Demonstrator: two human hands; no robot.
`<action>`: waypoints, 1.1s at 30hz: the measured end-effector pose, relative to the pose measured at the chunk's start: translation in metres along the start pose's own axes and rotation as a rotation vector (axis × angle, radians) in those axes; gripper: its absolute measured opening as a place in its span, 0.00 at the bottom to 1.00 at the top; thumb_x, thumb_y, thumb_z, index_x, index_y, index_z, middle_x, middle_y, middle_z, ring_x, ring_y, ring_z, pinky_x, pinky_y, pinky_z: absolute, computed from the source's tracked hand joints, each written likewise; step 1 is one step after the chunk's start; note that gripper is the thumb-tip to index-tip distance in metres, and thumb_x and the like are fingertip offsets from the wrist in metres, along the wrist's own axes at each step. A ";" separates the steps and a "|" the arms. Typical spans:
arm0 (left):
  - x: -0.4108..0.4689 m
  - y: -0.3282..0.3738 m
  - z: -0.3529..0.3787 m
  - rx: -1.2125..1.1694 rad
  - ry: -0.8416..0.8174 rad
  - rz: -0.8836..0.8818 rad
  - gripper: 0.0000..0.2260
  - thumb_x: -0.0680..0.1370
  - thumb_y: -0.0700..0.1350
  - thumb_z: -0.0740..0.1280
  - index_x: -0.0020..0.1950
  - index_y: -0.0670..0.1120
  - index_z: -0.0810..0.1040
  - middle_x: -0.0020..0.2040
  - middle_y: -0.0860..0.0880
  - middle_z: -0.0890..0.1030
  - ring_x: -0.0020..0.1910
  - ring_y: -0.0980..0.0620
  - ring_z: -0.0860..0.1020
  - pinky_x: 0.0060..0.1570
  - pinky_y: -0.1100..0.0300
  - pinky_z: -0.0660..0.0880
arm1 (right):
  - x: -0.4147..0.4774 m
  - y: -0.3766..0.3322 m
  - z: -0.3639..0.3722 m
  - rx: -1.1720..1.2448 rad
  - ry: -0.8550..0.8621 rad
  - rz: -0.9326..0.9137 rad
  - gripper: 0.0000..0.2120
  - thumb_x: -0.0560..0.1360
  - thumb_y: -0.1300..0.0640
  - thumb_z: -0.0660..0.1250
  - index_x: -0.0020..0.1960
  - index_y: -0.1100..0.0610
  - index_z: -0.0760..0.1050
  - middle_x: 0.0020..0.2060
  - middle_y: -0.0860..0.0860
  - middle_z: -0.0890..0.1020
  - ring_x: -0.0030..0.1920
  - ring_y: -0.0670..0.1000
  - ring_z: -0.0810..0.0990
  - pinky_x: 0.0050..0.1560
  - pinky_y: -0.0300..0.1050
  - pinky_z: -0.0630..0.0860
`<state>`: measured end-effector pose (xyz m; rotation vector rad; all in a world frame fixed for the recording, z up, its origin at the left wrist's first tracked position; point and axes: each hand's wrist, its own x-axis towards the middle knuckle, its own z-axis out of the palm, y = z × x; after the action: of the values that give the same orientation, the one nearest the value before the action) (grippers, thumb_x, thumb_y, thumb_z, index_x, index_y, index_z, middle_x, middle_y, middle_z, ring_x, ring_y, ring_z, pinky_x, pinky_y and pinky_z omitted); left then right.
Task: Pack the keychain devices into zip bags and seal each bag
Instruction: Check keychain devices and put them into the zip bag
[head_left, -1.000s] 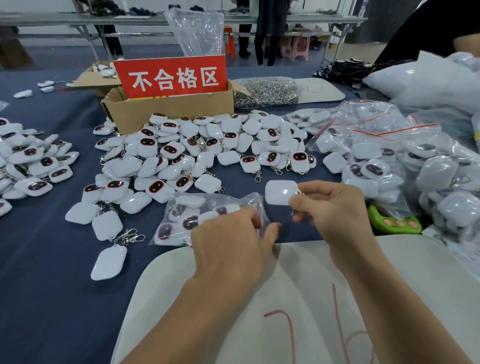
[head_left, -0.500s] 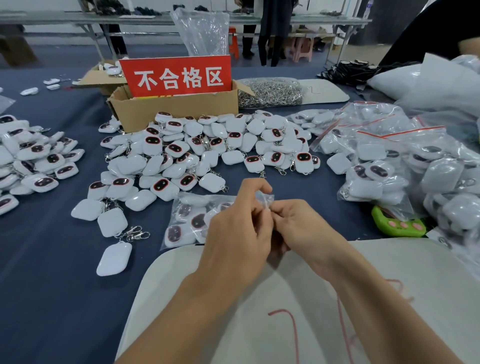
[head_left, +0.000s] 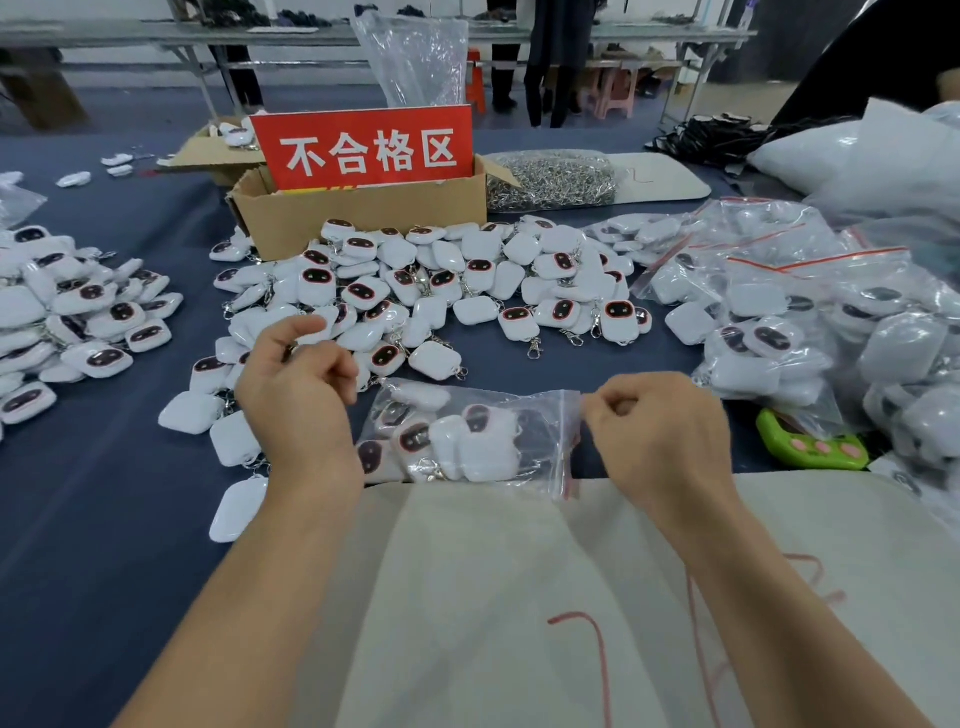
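A clear zip bag (head_left: 540, 415) holding several white keychain devices lies flat on the blue table between my hands, its red-striped mouth turned to the right. My right hand (head_left: 660, 436) pinches the upper corner of that mouth between thumb and forefinger. My left hand (head_left: 298, 387) hovers to the left of the bag, over the near edge of the loose pile of white devices (head_left: 431, 280). Its fingers are loosely curled and its thumb stands apart, with nothing visible in it. Most of the loose devices carry metal clasps.
Behind the pile stands a cardboard box (head_left: 358, 218) with a red sign (head_left: 363, 148) and a bag of metal clasps (head_left: 550, 179). Filled zip bags (head_left: 810, 312) are heaped at the right, beside a green gadget (head_left: 810, 441). Another device pile (head_left: 72, 317) lies left. A white board (head_left: 519, 597) lies nearest me.
My right hand put the white device it held into the bag. My left hand let go of the bag and moved left over the pile. My right hand now pinches the mouth.
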<state>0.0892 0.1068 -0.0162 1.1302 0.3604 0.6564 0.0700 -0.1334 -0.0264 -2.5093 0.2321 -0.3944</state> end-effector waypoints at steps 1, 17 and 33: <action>0.005 0.000 -0.002 -0.002 0.030 -0.007 0.15 0.72 0.30 0.62 0.44 0.48 0.80 0.26 0.50 0.76 0.25 0.54 0.70 0.27 0.64 0.66 | 0.003 0.001 0.001 0.069 0.057 0.001 0.09 0.75 0.55 0.68 0.38 0.50 0.83 0.28 0.45 0.81 0.35 0.52 0.79 0.38 0.44 0.72; 0.019 -0.013 -0.003 0.040 -0.023 -0.211 0.13 0.76 0.30 0.62 0.46 0.47 0.80 0.26 0.51 0.77 0.24 0.55 0.71 0.25 0.67 0.68 | 0.093 -0.017 0.064 -0.003 -0.221 -0.360 0.23 0.78 0.61 0.65 0.72 0.49 0.76 0.67 0.50 0.79 0.73 0.52 0.67 0.70 0.45 0.63; -0.002 -0.002 0.003 0.207 -0.152 0.023 0.13 0.72 0.32 0.65 0.42 0.48 0.83 0.28 0.49 0.78 0.24 0.54 0.70 0.25 0.65 0.66 | 0.002 0.010 0.001 0.788 0.199 0.010 0.12 0.80 0.52 0.62 0.43 0.50 0.82 0.26 0.45 0.76 0.30 0.46 0.71 0.35 0.44 0.69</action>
<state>0.0901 0.1027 -0.0166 1.3746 0.2902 0.5589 0.0712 -0.1411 -0.0328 -1.6967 0.1290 -0.5948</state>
